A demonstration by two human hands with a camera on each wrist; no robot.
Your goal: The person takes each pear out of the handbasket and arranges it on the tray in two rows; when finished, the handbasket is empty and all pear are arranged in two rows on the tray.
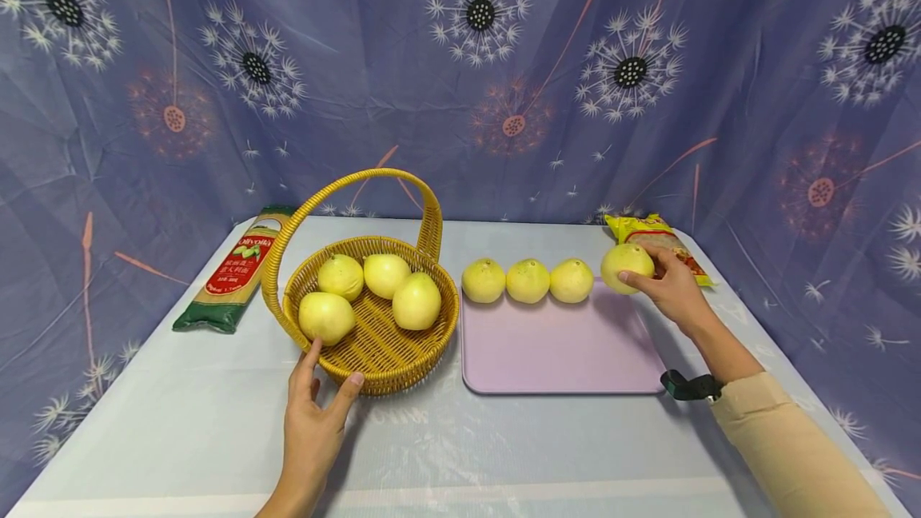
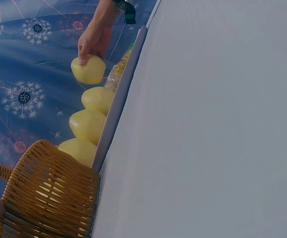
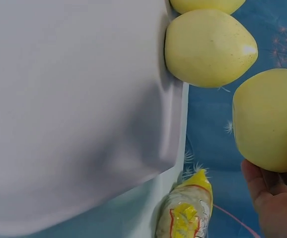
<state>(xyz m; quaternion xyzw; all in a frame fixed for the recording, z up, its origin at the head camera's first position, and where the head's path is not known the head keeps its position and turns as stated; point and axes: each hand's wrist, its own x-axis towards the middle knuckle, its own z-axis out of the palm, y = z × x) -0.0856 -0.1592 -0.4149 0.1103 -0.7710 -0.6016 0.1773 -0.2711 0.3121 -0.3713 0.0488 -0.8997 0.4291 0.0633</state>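
One fruit [image 1: 621, 268] is pinched by your right hand [image 1: 676, 286], thumb on the near face, the other fingers curled round the far side and partly hidden. That hold looks to come from one side only, so smooth skin could turn it out of your fingers if you rush or tip your wrist. The fruit is held up near the far right corner of the tray [image 1: 554, 350], its shadow falling there. I can't tell whether it is over the surface or just past the rim; letting go on the rim would probably send it rolling off.

Beside it, three fruits [image 1: 528, 280] line the far edge, the nearest just apart from yours. A sideways nudge could knock the row along, since round bottoms give little hold. Close behind your knuckles lies a yellow packet [image 1: 636, 224], which a wide swing might shove.

Your left hand [image 1: 315, 414] grips nothing: thumb and forefinger are spread, touching the near side of the basket [image 1: 377, 342]. Leaning hard on that rim could tilt it and start the four fruits inside, one [image 1: 327, 318] right by your forefinger, rolling. Farther left, the noodle pack [image 1: 240, 270] is near the handle [image 1: 377, 173], so a shifted basket could push into it.
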